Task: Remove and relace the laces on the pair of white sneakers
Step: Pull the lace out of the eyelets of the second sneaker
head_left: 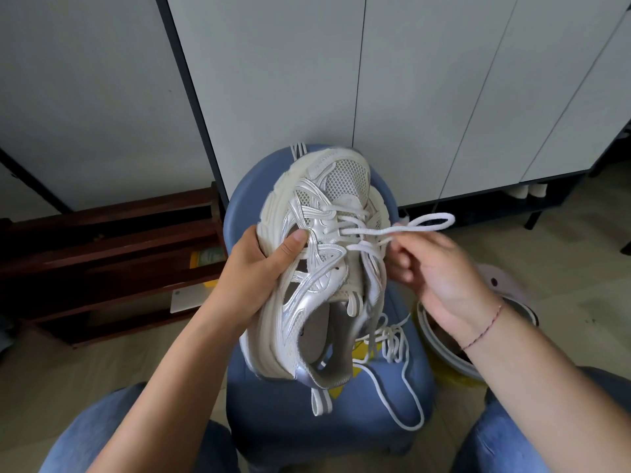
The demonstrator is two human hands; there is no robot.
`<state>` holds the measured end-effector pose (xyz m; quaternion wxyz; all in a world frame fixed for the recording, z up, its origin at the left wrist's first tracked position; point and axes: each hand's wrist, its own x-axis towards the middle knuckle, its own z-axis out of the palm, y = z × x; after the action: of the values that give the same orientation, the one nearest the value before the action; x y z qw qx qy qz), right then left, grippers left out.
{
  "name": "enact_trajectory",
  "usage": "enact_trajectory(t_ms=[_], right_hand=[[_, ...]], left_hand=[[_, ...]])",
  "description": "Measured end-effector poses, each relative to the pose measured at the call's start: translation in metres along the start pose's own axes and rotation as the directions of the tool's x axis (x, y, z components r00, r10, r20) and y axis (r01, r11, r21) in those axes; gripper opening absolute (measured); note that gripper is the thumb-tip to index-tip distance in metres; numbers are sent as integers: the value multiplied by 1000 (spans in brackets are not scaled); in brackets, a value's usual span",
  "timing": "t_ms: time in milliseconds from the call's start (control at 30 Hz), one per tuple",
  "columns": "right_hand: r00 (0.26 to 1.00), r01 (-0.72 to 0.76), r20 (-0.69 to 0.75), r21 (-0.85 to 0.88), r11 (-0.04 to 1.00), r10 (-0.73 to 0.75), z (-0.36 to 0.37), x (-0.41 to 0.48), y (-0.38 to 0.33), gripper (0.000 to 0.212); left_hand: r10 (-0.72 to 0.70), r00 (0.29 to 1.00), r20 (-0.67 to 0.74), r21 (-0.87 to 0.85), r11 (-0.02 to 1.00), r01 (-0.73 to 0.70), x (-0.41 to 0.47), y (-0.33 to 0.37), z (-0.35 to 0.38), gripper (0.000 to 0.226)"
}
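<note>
A white mesh sneaker (317, 254) is held above a blue stool (341, 425), toe pointing away from me. My left hand (259, 264) grips its left side, thumb on the upper. My right hand (430, 268) pinches the white lace (426, 222) to the right of the eyelets, where a loop of it sticks out. The lace crosses several eyelets near the toe. A loose length of lace (403, 380) hangs down over the stool seat. A second sneaker is mostly hidden behind the first; only a bit of its edge shows at the right.
Grey cabinet doors (409, 80) stand behind the stool. A dark wooden rack (109, 254) lies on the floor at the left. A white and yellow bucket (444, 356) sits to the right of the stool. My jeans-clad knees (112, 435) frame the bottom.
</note>
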<state>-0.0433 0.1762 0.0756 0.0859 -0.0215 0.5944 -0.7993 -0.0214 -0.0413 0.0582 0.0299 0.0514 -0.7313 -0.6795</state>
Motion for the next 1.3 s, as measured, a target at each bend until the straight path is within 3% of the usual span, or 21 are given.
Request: enact_trajectory(t_ms=[100, 167, 233, 333, 433, 567, 733, 933, 1033, 1167, 1300], right_hand=[[995, -59, -58, 264, 963, 77, -19, 11, -14, 35], [977, -164, -71, 343, 925, 200, -31, 15, -16, 35], [935, -329, -20, 317, 890, 353, -34, 14, -9, 32], [859, -510, 136, 137, 849, 494, -22, 7, 6, 28], [866, -456, 228, -1, 890, 444, -4, -1, 12, 26], [936, -327, 146, 26, 945, 320, 7, -5, 13, 22], [970, -225, 103, 34, 974, 221, 7, -7, 9, 27], [981, -165, -44, 320, 933, 188, -20, 16, -5, 30], [963, -176, -127, 363, 915, 236, -32, 18, -5, 30], [889, -457, 122, 160, 875, 442, -19, 7, 6, 30], [882, -436, 212, 25, 900, 421, -3, -1, 11, 27]], left_hand=[[6, 1000, -4, 0, 1000, -6, 1, -1, -1, 66], [-6, 1000, -6, 5, 1000, 6, 2, -3, -2, 70], [-21, 1000, -5, 21, 1000, 21, 3, -5, -2, 76], [-17, 1000, -3, 11, 1000, 17, 3, -4, 0, 67], [-6, 1000, 12, -13, 1000, 6, 1, -1, 1, 59], [-17, 999, 27, -14, 1000, 18, 0, -2, 0, 60], [-19, 1000, 20, 70, 997, 17, 3, -7, -3, 79], [-13, 1000, -10, 33, 999, 14, 2, -5, 2, 66], [-21, 1000, -22, 62, 998, 22, 4, -8, 0, 71], [-19, 1000, -22, 87, 996, 21, 4, -8, 1, 81], [-15, 999, -29, 93, 996, 18, 2, -7, 1, 81]])
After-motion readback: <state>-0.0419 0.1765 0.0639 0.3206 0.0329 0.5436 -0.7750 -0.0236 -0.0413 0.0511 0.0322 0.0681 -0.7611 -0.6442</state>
